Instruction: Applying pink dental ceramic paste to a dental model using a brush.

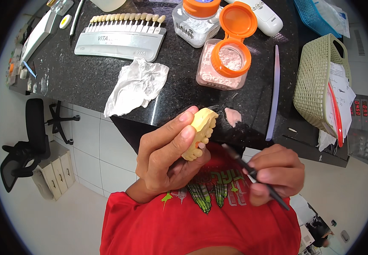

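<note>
My left hand (167,157) grips a yellow dental cast (203,125) with molded teeth along its side and a small orange patch among them. My right hand (277,170) holds a slim dark tool (273,191) like a pen, its tip pointing toward the cast without touching it. On the black counter just beyond lie a thin pink piece (232,117) and an open square jar of pink powder (215,76) with an orange flip lid. A crumpled white tissue (135,85) lies to the left of the jar.
A tooth shade guide (116,46), a second orange-lidded jar (192,29), a white remote (269,21), a purple strip (273,93), a woven basket with papers (311,80) and a blue basket (311,12) are on the counter (77,80). A black chair (37,140) stands at left.
</note>
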A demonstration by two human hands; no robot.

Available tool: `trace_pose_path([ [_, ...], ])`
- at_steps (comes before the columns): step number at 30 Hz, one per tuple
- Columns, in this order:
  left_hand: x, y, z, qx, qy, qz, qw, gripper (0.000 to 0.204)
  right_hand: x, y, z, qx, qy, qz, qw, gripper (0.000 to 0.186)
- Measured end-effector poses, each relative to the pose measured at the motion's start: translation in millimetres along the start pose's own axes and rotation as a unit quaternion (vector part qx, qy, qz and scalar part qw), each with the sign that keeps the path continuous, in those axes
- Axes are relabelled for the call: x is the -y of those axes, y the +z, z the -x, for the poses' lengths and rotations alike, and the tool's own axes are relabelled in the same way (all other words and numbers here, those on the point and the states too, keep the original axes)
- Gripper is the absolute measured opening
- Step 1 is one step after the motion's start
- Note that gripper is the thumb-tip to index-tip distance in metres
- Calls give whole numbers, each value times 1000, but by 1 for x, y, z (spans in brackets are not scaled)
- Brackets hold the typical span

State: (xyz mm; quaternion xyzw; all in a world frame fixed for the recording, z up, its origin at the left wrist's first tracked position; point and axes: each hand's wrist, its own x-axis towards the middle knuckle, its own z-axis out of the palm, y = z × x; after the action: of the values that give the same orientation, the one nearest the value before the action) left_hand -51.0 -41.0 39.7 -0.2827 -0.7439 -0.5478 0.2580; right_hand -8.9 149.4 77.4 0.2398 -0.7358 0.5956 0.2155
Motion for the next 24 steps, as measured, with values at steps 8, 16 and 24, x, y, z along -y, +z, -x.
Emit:
trace_pose_path([
  [8, -1, 2, 0, -18, -5, -11, 1000, 46, 8, -23, 10, -18, 106, 144, 984, 30],
  [16, -1, 4, -1, -30, -11, -5, 999, 44, 7, -14, 10, -36, 145, 149, 977, 18],
  [24, -1, 4, 0, -31, -13, -5, 999, 44, 5, -16, -2, -21, 122, 168, 978, 19],
])
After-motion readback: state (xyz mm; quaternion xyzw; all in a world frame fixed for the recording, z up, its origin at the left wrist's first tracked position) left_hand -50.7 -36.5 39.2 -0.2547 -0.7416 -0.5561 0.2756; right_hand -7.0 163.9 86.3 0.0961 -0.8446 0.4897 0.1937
